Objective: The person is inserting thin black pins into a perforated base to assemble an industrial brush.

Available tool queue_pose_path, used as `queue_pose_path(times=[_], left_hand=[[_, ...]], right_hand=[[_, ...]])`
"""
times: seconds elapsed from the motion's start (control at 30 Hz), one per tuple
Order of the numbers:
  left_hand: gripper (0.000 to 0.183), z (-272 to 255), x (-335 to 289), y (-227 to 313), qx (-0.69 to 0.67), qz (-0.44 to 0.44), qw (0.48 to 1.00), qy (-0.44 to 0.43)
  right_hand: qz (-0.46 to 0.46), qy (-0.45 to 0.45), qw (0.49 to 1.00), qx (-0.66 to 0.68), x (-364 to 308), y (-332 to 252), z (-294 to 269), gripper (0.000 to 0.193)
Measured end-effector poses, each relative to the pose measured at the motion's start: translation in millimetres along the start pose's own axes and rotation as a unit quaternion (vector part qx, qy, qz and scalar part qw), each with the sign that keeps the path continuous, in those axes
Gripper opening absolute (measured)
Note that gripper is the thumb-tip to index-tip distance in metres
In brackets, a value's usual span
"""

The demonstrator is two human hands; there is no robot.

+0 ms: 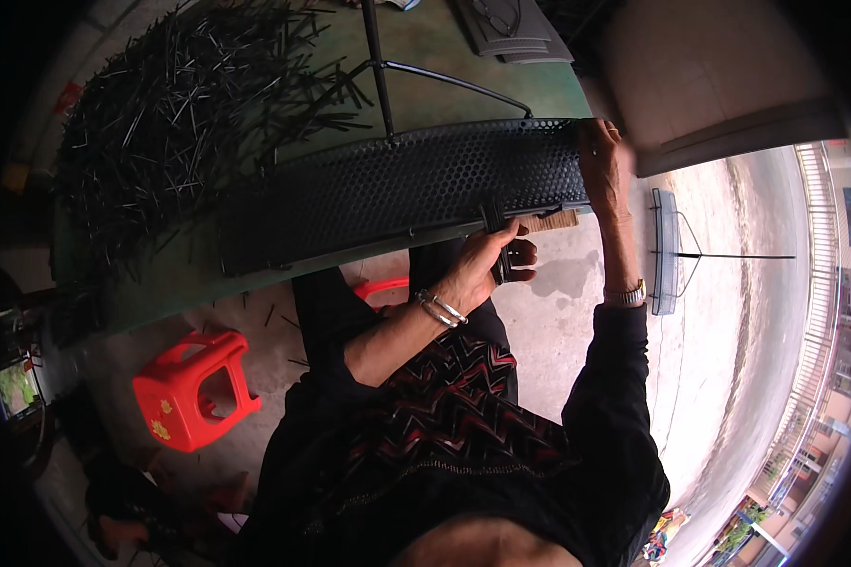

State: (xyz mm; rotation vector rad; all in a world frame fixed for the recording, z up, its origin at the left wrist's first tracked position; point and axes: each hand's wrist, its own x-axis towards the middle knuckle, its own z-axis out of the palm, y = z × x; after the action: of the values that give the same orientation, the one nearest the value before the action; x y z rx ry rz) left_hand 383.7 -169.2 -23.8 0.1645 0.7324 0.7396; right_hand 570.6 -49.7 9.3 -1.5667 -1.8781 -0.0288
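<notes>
A long black perforated panel (416, 175) with round holes lies along the front edge of the green table, and a thin black rod frame (380, 85) rises from its far side. My left hand (490, 253) is closed around several thin black strips (494, 219) just below the panel's near edge, its fingertips curled around them. At the panel's right end, my right hand (607, 165) has its fingers pinched together against the corner. Whatever those fingers hold is hidden behind them.
Loose black strips (175, 123) form a big heap on the table's (463, 90) left side. Grey flat pieces (515, 33) lie at the far right corner beside a large carton (719, 76). A red plastic stool (194, 387) stands on the floor; a similar panel with rods (667, 250) is at right.
</notes>
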Motion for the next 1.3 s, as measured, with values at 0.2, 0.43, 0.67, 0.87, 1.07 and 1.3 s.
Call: queue_pose_path(times=[0.2, 0.43, 0.67, 0.87, 1.07, 1.3], left_hand=[[0.028, -5.0, 3.0, 0.4, -0.038, -0.011, 0.999, -0.012], [0.031, -4.7, 2.7, -2.8, -0.014, 0.001, 1.000, 0.025], [0.028, 13.2, -8.5, 8.2, 0.056, 0.038, 0.998, 0.021], [0.028, 15.8, -12.7, 6.4, 0.095, 0.049, 0.994, 0.003], [0.026, 18.4, -15.1, 1.6, 0.107, 0.052, 0.993, -0.002], [0.028, 17.6, -9.7, -1.8, 0.161, 0.081, 0.984, -0.009]], right_hand=[[0.055, 0.008, 0.995, -0.080, -7.0, -2.4, -4.5, 0.015], [0.088, 0.027, 0.991, -0.100, -14.5, -3.3, -5.8, 0.024], [0.094, 0.002, 0.991, -0.098, -27.3, -7.9, -13.3, 0.029], [0.192, -0.269, 0.896, 0.297, -46.6, -49.7, -47.4, 0.035], [0.198, -0.306, 0.859, 0.359, -56.2, -47.2, -50.2, 0.023], [0.246, -0.280, 0.836, 0.403, -59.8, -45.3, -57.4, 0.019]])
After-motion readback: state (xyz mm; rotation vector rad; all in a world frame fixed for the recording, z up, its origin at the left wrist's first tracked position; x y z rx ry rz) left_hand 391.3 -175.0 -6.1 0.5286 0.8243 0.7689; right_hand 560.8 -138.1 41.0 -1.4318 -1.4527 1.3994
